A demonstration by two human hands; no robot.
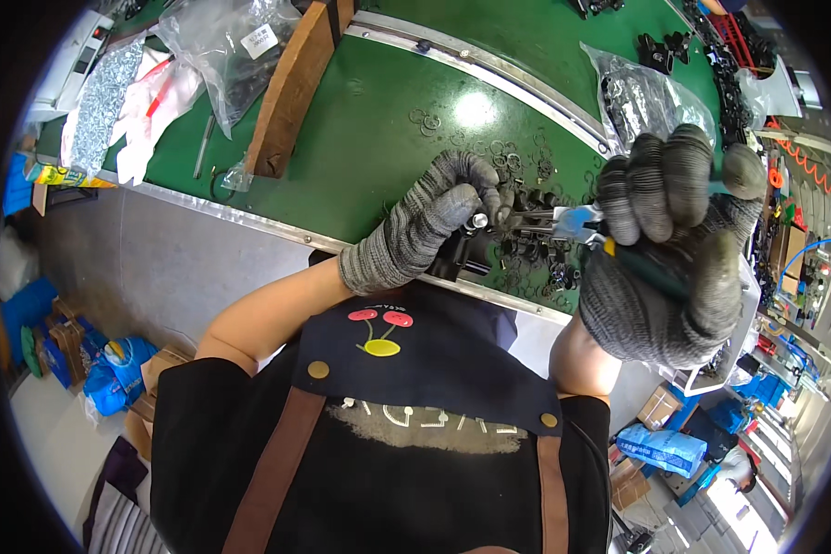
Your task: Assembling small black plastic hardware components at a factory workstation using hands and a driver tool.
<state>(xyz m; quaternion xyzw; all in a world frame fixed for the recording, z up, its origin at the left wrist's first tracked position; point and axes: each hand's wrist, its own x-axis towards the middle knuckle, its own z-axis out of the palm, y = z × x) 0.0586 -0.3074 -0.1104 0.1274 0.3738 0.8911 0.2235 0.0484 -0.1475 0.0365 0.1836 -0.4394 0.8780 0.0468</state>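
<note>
My left hand (420,222), in a grey striped knit glove, is closed with thumb and fingers around a small black part with a shiny metal pin (477,222). My right hand (660,268), gloved alike, is wrapped around pliers (574,224) with blue-green handles. Their slim metal jaws point left and reach close to the left fingertips; whether they touch the black part I cannot tell. Small open rings (508,155) lie scattered on the green tabletop (369,129) beyond my hands. Below the plier jaws sits a cluster of small black parts (535,251) among more rings.
A curved wooden board (295,92) lies at the left of the table, beside clear plastic bags (217,46) and white cloth (157,115). A metal rail (489,65) crosses the tabletop. At the right back lies a plastic bag of black parts (646,97).
</note>
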